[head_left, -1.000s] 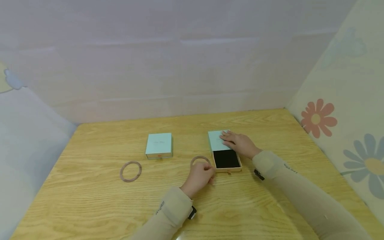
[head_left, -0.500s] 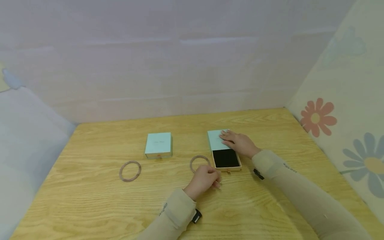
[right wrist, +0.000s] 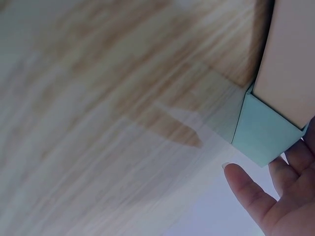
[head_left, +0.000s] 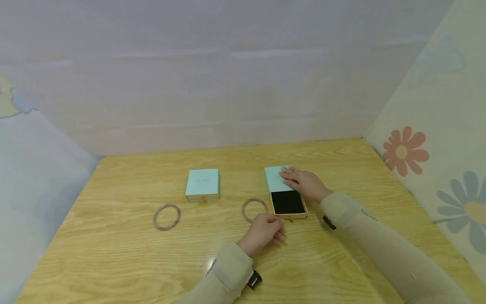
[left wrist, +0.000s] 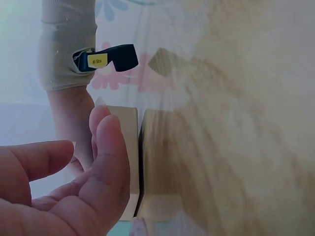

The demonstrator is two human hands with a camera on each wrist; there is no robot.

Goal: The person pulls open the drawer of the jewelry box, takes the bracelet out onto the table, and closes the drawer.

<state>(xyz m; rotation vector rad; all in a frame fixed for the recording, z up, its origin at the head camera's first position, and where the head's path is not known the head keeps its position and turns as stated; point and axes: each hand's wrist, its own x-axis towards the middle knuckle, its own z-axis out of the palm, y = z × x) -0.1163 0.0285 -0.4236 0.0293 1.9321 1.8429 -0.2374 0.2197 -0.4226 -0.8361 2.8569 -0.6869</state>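
Note:
A pale turquoise drawer box [head_left: 274, 180] stands right of the table's middle, its cream drawer [head_left: 304, 212] pulled out toward me to show a black lining [head_left: 288, 203]. On its lid rest the outstretched fingers of my right hand [head_left: 308, 185]. In the right wrist view the thumb stands apart from the turquoise cover [right wrist: 266, 130]. My left hand [head_left: 263, 233] is just in front of the drawer, its fingers loosely bent; the left wrist view shows a gap between thumb and fingers, with nothing held. Left of the drawer lies a pinkish-brown bangle [head_left: 244, 210], close to the left hand.
A second turquoise box [head_left: 203, 182], closed, stands left of the middle. Another bangle [head_left: 155, 218] lies in front of it to the left. The wooden table [head_left: 125, 257] is bounded by a pale back wall [head_left: 228, 84] and a flower-printed side wall [head_left: 448, 139].
My left hand has moved right and slightly toward me, away from the bangle, which now shows more fully. The right hand stays on the box lid.

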